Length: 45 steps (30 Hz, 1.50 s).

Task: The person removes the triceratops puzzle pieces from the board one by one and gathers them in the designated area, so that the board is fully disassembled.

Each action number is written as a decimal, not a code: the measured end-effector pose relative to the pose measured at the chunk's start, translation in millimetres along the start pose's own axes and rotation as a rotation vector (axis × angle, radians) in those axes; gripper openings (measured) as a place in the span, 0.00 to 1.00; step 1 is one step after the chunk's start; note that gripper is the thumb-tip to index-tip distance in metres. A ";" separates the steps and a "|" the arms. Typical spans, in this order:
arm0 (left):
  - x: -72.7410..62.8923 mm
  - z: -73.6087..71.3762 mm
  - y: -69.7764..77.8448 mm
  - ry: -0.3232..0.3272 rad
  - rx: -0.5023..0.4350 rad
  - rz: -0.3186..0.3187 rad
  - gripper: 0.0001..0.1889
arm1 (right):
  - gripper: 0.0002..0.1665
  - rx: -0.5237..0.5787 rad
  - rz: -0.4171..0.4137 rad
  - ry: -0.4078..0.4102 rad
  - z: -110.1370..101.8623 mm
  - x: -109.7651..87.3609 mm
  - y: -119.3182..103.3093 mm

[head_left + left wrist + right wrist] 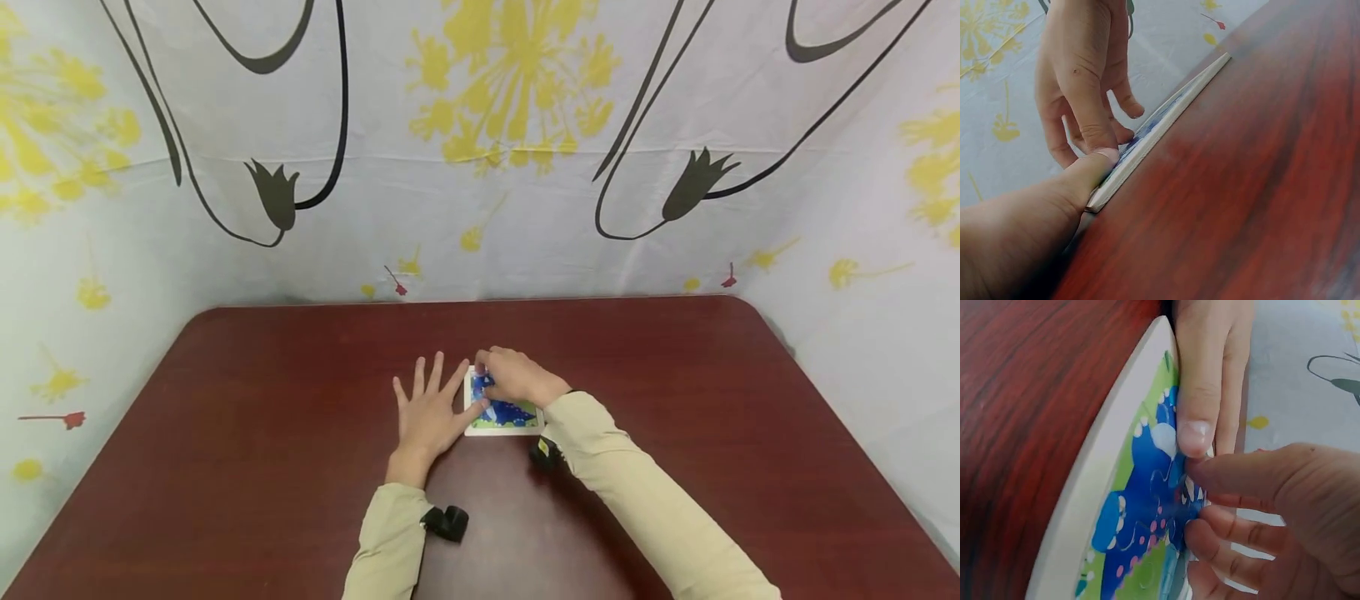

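Observation:
A jigsaw puzzle (506, 415) with a blue dinosaur on green and a white frame lies flat on the table. My left hand (429, 417) rests to its left, fingers spread and straight, its thumb (1196, 434) over the puzzle's face. From the right, my right hand (517, 377) reaches over the upper part of the puzzle. Its bent thumb and fingertips touch the picture around the dinosaur's head, as the right wrist view shows at close range. Whether a loose piece sits between those fingertips is hidden. Part of the picture lies under my right hand.
The dark red wooden table (262, 433) has rounded far corners. Behind it and at both sides hangs a white cloth (360, 225) with yellow and grey flower prints. A black wrist camera (447, 523) sits at my left sleeve, another (545, 454) at the right.

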<state>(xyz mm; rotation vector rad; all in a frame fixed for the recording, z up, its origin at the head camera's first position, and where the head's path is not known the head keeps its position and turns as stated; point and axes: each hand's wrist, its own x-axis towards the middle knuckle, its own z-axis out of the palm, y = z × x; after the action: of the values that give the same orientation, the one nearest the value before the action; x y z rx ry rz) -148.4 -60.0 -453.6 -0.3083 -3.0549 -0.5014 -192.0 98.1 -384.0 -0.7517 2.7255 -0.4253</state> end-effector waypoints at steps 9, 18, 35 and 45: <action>3.6 -0.5 0.9 -0.008 0.011 0.000 0.41 | 0.18 0.154 0.023 -0.118 -5.4 13.1 12.4; 1.9 -2.7 0.1 -0.021 0.023 -0.007 0.40 | 0.19 0.246 0.032 -0.172 -7.4 18.2 14.3; 5.2 -4.1 0.6 -0.025 0.012 -0.014 0.40 | 0.19 0.223 0.014 -0.163 -10.0 23.8 15.1; 5.6 -5.3 0.2 -0.031 0.016 -0.017 0.40 | 0.17 0.022 -0.049 0.005 -8.1 19.6 9.9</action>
<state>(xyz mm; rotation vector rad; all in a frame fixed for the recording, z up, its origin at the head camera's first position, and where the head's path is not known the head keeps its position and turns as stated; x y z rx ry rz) -153.9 -60.5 -448.2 -0.2929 -3.0928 -0.4766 -215.3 97.4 -383.8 -0.8136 2.7072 -0.4681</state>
